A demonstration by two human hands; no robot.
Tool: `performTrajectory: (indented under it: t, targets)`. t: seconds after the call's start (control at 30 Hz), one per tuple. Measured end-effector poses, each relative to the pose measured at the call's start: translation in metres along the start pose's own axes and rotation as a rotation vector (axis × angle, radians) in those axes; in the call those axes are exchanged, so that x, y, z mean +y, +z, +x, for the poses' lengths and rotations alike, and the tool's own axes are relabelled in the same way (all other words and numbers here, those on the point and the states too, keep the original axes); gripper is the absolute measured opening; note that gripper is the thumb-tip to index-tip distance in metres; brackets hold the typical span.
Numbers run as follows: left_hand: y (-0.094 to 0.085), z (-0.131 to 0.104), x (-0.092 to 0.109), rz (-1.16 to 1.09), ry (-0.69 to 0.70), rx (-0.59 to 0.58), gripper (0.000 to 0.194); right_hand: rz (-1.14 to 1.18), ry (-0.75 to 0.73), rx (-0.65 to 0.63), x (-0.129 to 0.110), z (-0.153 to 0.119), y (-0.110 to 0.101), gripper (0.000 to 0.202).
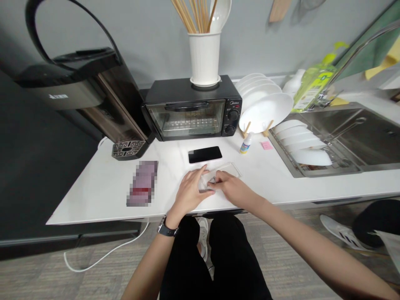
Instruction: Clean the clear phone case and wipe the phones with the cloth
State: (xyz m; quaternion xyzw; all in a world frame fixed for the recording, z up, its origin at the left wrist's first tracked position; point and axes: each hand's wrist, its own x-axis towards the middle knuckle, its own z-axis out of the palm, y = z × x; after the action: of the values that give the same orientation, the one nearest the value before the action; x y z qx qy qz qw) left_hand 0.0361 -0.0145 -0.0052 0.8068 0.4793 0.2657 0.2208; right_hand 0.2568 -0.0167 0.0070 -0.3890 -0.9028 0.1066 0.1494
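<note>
A clear, phone-case-like rectangle [233, 168] lies on the white counter [103, 196] in front of me. My left hand [189, 191] grips its left end, thumb at the near edge and fingers at the far edge. Over its middle my right hand [233, 187] is closed, fingertips pinched together and pressed to the clear surface. Something small and greyish shows at those fingertips; I cannot make out what it is. Just beyond the hands is a phone [205, 155], dark screen up. A small white bottle with a yellow base [246, 143] stands farther right.
A toaster oven [190, 112] with a white cup of chopsticks [204, 58] stands behind. Left are a tall drink dispenser [109, 100] and a blurred purple item [143, 183]. Right are racked plates [265, 110], a pink note [266, 145] and the sink [371, 141]. Another person's shoe [340, 231] shows lower right.
</note>
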Motion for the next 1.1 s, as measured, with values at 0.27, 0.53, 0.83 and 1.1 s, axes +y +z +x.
performTrajectory:
  t: [0.27,0.53,0.83,1.1]
  targets:
    - [-0.001,0.002,0.003,0.009,-0.007,-0.005,0.096,-0.397,0.304,-0.004,0.036,-0.021,-0.022,0.036]
    - [0.001,0.000,-0.002,-0.005,-0.003,0.013,0.089,-0.004,0.161,0.069,-0.011,0.023,0.010,0.033]
    - [0.001,-0.002,0.001,0.024,-0.003,0.008,0.095,0.034,0.048,-0.020,-0.010,-0.005,-0.019,0.034]
    - [-0.002,0.000,0.005,0.036,-0.023,-0.013,0.092,-0.411,0.256,0.033,0.015,-0.030,-0.023,0.042]
